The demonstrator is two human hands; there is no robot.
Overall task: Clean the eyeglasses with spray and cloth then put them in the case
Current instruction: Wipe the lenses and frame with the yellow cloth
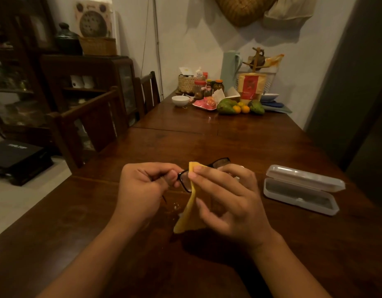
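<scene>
Cloth (pixel 189 211): yellow; its tail hangs loose above the table (pixel 100 222), nearest the person, and its upper end is folded over the near lens.
Right hand (pixel 226 196): thumb and forefinger pinch the cloth around that lens; the remaining fingers curl loosely and hold nothing.
Left hand (pixel 146 186): fingers curled, pinching the frame's left corner by the hinge, just beside the cloth.
Eyeglasses (pixel 220 162): held off the table between both hands, with the long axis running from the left hand away and rightward. The far lens shows uncovered beyond the right fingers, so the wipe probably has to travel that way.
Case (pixel 301 190): open on the table with its lid raised, lying crosswise and well right of the right hand, which is the nearer hand.
Spray: cannot be made out.
Fruit (pixel 227 106): at the far end among jars, well apart.
</scene>
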